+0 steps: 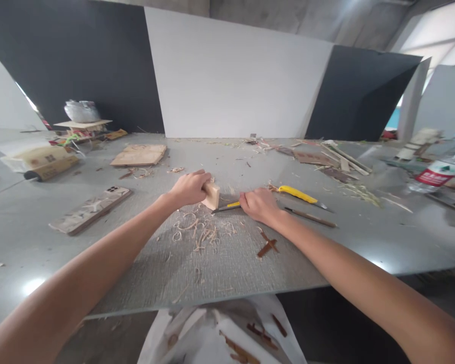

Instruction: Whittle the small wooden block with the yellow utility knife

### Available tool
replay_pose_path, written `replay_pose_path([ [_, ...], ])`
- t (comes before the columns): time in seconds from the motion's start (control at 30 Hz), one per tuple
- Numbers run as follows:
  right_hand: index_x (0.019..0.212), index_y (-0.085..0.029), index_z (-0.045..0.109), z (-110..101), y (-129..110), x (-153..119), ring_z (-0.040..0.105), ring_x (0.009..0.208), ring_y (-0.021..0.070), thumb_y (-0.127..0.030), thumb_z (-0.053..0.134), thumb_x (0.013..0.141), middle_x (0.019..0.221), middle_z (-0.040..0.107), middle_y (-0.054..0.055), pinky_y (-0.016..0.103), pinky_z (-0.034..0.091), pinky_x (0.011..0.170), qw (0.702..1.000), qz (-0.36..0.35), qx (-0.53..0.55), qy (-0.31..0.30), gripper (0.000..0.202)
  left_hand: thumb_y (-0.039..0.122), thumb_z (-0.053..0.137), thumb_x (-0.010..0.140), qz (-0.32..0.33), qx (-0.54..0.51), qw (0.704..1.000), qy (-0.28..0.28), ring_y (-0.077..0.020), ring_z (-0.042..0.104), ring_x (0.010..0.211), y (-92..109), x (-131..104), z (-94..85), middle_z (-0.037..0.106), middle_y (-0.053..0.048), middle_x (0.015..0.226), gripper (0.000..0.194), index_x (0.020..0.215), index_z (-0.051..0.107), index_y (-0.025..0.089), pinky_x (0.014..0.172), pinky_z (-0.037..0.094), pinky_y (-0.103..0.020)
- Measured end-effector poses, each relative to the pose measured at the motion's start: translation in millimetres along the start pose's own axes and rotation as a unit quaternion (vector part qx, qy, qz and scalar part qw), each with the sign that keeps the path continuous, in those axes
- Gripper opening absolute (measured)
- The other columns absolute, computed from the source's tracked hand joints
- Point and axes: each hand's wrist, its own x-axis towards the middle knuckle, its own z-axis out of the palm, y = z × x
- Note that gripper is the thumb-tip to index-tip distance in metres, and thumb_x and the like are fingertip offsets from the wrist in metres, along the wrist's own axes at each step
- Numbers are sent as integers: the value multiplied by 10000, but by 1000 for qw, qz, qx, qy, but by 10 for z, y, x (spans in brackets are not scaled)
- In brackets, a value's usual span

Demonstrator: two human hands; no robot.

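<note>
My left hand [191, 188] is closed around a small pale wooden block [212, 195], its near end standing out past the fingers. My right hand [260, 203] grips a utility knife [231, 206] with a yellow body. The dark blade reaches left to the block's lower edge; whether it cuts into the wood I cannot tell. Curled wood shavings [207, 235] lie on the table just below the block. Close to my right hand rest a second yellow knife [298, 194] with its blade out and a thin brown stick [311, 217].
A phone [91, 210] and a flat wooden board [138, 155] lie to the left. Dark brown scraps [267, 246] sit near the front edge. Wood strips [345, 157] and a plastic bottle [440, 172] are at the right. A white partition [238, 76] stands behind the table.
</note>
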Motion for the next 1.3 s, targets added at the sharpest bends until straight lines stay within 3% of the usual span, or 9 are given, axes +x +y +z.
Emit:
replay_pose_path([
  [0.17,656,-122,689,10,70,9,612,594,185,-331,246,935,663,687,123,286,331,586,1000,-1,26,-9,564,172,450,710,39,-65,996,-50,-176,569,863,-45,2,-84,560,-75,1055,343,1046,506,212,667,387,-279],
  [0.37,577,-144,625,-11,168,44,568,547,155,-320,151,954,552,629,90,272,290,543,993,46,108,-2,631,539,544,714,59,-110,983,-136,-206,518,1039,-130,32,-188,488,-79,1220,637,1271,400,265,832,381,-287],
  [0.5,564,-148,618,0,191,45,566,545,158,-324,143,952,533,619,89,267,281,528,992,57,114,14,638,609,493,741,67,-103,981,-148,-196,530,1000,-133,55,-188,503,-79,1199,626,1257,396,268,807,384,-276],
  [0.7,583,-129,625,39,188,46,565,527,168,-310,178,944,564,638,115,280,295,526,995,57,73,39,602,480,540,751,77,-126,976,-163,-206,506,1026,-162,64,-193,491,-77,1186,546,1235,413,262,825,374,-284],
  [0.83,626,-121,659,51,168,49,595,563,187,-298,188,948,597,656,125,286,327,550,997,52,52,21,597,365,541,756,89,-117,975,-169,-196,498,1035,-175,64,-195,487,-70,1178,483,1209,408,268,822,373,-278],
  [1.03,695,-121,715,74,103,37,621,586,216,-338,266,928,660,684,150,310,357,574,999,32,-2,-14,550,342,483,790,83,-100,980,-152,-182,539,937,-199,57,-179,502,-75,1121,363,1134,430,238,757,387,-275],
  [1.3,609,-132,672,37,152,46,605,569,181,-297,172,949,591,661,111,285,315,555,998,38,45,23,626,321,492,783,92,-110,978,-153,-182,533,968,-231,58,-161,491,-81,1167,387,1156,420,247,758,387,-263],
])
